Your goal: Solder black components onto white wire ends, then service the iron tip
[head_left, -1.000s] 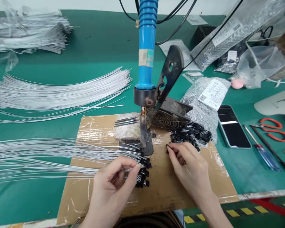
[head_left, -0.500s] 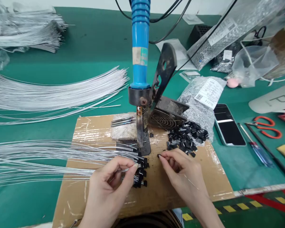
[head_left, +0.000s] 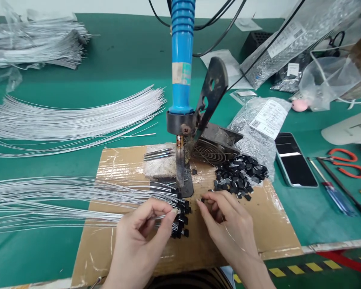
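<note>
Over the cardboard (head_left: 276, 230), the right grip (head_left: 230, 222) pinches a black piece (head_left: 202, 200) at its tip; the left grip (head_left: 144, 237), a wire (head_left: 160, 217).

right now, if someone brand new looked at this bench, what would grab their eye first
Probably the bright blue, ribbed cylindrical handle at upper centre, on a tool mounted tip-down over the flat brown cardboard sheet. Next might come the curved fan of thin white wires on the green table, to its left. Nearer the viewer, the bare left hand and right hand face each other, with small black blocky pieces heaped beyond the right.
</note>
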A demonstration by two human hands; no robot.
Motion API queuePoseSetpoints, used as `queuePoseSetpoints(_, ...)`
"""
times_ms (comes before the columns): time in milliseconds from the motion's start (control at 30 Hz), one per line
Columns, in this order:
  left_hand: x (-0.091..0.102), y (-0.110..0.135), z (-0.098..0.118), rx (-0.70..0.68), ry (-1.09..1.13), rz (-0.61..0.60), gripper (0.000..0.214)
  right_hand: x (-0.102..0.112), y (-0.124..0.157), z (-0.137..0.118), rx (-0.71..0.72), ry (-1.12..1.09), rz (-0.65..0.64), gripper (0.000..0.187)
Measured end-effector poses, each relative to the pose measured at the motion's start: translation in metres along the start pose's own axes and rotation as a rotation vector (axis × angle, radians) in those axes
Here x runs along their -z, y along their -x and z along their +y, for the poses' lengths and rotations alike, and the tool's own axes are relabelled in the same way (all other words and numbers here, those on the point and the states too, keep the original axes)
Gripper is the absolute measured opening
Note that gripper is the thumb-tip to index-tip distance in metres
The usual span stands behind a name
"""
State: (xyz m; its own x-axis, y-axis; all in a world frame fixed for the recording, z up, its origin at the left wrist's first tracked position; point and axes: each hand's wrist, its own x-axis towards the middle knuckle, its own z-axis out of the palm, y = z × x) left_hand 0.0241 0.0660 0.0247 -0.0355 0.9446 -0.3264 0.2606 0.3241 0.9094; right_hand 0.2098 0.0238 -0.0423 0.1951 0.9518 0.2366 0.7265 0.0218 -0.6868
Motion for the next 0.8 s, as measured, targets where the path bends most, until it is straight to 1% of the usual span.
queuePoseSetpoints(133,0.001,0.000,-0.002,0.007,-0.009,-0.005,0.014,-0.001,0.005,0.002,0.017,0.011,-0.006,0.006)
queuePoseSetpoints(200,0.003,0.000,-0.004,0.012,-0.033,-0.018,0.016,-0.001,0.008,0.002,-0.014,-0.033,0.015,0.006)
queuePoseSetpoints(233,0.004,0.000,-0.005,0.014,-0.042,-0.027,0.017,-0.002,0.009,0.000,-0.049,-0.071,0.032,0.005)
queuePoseSetpoints(300,0.005,0.001,-0.007,0.017,-0.050,-0.047,0.018,-0.001,0.011,-0.004,-0.174,-0.180,0.057,0.001)
queuePoseSetpoints(400,0.004,0.001,-0.007,0.018,-0.062,-0.067,0.020,0.001,0.009,-0.016,-0.391,-0.413,0.059,0.006)
queuePoseSetpoints(467,0.004,0.002,-0.006,0.006,-0.051,-0.074,0.019,0.003,0.004,-0.026,-0.453,-0.608,0.056,0.010)
queuePoseSetpoints(533,0.002,0.001,-0.003,-0.010,-0.016,-0.084,0.017,0.004,-0.002,-0.035,-0.482,-0.773,0.043,0.013)
queuePoseSetpoints(600,0.002,0.001,-0.001,-0.020,0.016,-0.101,0.015,0.002,-0.007,-0.041,-0.505,-0.869,0.026,0.014)
queuePoseSetpoints(800,0.001,0.000,0.005,-0.005,0.120,-0.120,0.010,-0.006,-0.009,-0.048,-0.514,-0.985,-0.038,0.010)
